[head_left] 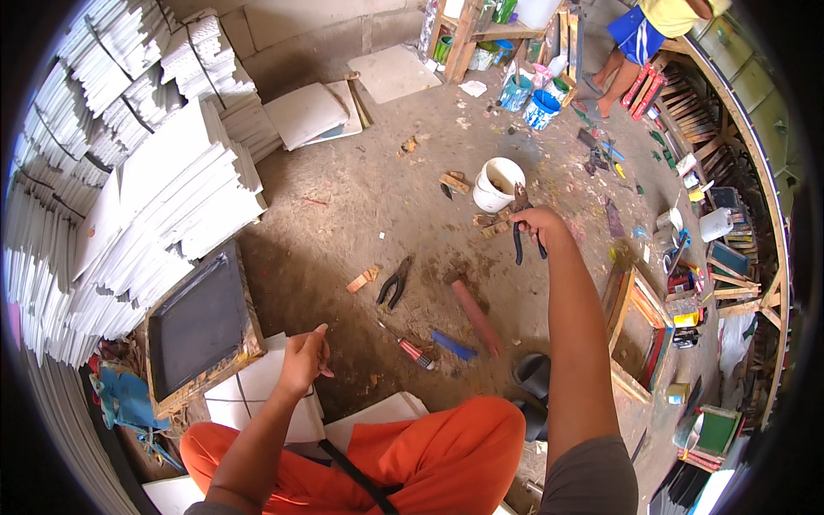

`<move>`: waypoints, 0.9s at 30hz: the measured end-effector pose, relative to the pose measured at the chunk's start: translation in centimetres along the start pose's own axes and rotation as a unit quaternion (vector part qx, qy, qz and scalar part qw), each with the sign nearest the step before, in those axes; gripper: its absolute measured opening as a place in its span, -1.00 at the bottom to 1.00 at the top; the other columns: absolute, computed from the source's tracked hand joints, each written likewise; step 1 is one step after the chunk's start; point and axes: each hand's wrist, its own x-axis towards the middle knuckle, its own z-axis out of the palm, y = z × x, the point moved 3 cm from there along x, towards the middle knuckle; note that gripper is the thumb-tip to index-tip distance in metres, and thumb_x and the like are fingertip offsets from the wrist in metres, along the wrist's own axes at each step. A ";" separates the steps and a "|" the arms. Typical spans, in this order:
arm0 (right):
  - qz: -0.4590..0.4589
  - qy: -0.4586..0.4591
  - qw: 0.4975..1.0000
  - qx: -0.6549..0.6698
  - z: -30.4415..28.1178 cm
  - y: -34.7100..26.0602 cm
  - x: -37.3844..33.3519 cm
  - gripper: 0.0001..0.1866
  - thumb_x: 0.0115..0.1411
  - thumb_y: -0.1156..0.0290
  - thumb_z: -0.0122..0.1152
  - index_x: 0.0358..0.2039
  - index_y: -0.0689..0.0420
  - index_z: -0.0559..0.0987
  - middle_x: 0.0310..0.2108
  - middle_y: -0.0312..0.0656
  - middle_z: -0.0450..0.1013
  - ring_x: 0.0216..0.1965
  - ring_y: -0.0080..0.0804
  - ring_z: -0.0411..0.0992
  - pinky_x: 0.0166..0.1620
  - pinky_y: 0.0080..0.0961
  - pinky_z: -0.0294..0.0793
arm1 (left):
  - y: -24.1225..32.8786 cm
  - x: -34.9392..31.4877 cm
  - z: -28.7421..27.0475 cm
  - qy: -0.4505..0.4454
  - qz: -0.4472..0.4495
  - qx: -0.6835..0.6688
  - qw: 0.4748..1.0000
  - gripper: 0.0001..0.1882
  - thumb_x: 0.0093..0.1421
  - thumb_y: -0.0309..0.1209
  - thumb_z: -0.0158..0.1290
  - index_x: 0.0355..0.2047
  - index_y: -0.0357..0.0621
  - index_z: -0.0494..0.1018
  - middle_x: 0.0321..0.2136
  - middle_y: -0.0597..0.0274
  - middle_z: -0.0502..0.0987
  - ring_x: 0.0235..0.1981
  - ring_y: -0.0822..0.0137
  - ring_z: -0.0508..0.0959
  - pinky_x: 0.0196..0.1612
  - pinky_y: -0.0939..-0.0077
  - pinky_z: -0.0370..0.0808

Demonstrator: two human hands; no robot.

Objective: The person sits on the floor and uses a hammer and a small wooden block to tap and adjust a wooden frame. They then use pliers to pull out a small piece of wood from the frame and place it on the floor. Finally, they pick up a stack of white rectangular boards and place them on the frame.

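Observation:
Out in front on the right, my right hand (539, 225) is closed on a pair of pliers (521, 200) with dark handles; their jaws point up beside the rim of a white bucket (491, 196). My left hand (305, 359) hovers empty near my left knee, its fingers partly stretched and apart. On the floor between the hands lie a second pair of pliers (396, 281), a small wood block (363, 279), a screwdriver with a red handle (414, 352), a blue strip (453, 345) and a reddish-brown bar (475, 316).
Tall stacks of white sheets (172, 197) line the left, with a wood-framed dark screen (202, 318) leaning there. Paint buckets (542, 110) stand at the back. Another person (639, 34) is at the far right, near wooden frames (631, 330) and shelves.

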 end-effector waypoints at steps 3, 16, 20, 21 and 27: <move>0.007 -0.025 1.000 -0.015 -0.6 -0.2 3.6 -0.78 0.22 0.23 0.42 -0.26 0.10 0.65 -0.45 -0.26 0.62 -0.65 -0.61 0.11 -0.60 -0.49 0.08 | -1.0 1.7 0.3 0.003 -0.036 -0.023 0.999 -0.38 0.49 -0.01 -0.04 -0.61 -0.24 0.42 -0.76 0.27 0.32 -0.78 0.44 0.33 -0.64 0.42 0.57; -0.163 -0.159 0.973 -0.018 10.9 2.1 -13.2 -0.69 0.27 0.15 0.40 -0.16 0.11 0.63 -0.43 -0.33 0.61 -0.68 -0.73 0.21 -0.62 -0.62 0.18 | 2.5 1.2 2.4 -0.054 -0.040 -0.185 0.980 -0.19 0.44 0.38 -0.37 -0.53 -0.09 0.39 -0.58 0.24 0.42 -0.60 0.38 0.41 -0.47 0.34 0.59; -0.184 -0.273 0.944 0.016 18.9 4.9 -25.9 -0.73 0.21 0.26 0.46 -0.18 0.14 0.67 -0.45 -0.39 0.59 -0.61 -0.69 0.37 -0.54 -0.67 0.31 | 4.2 -2.1 2.0 -0.070 -0.008 -0.221 0.973 -0.16 0.46 0.38 -0.45 -0.55 -0.09 0.38 -0.66 0.27 0.33 -0.66 0.36 0.32 -0.46 0.37 0.47; -0.199 -0.309 0.929 0.040 20.7 5.7 -28.7 -0.74 0.20 0.27 0.46 -0.19 0.15 0.68 -0.47 -0.41 0.57 -0.59 -0.67 0.39 -0.52 -0.67 0.32 | 4.6 -3.1 2.0 -0.090 0.009 -0.216 0.972 -0.14 0.45 0.38 -0.47 -0.52 -0.13 0.42 -0.65 0.27 0.34 -0.66 0.37 0.32 -0.45 0.38 0.47; -0.214 -0.384 0.898 -0.008 25.8 7.1 -39.4 -0.67 0.26 0.26 0.45 -0.11 0.25 0.69 -0.37 -0.39 0.55 -0.31 -0.66 0.42 -0.20 -0.58 0.44 | 5.2 -8.1 1.8 -0.118 0.087 -0.213 0.966 -0.14 0.45 0.39 -0.47 -0.48 -0.13 0.43 -0.60 0.28 0.38 -0.64 0.41 0.35 -0.46 0.43 0.45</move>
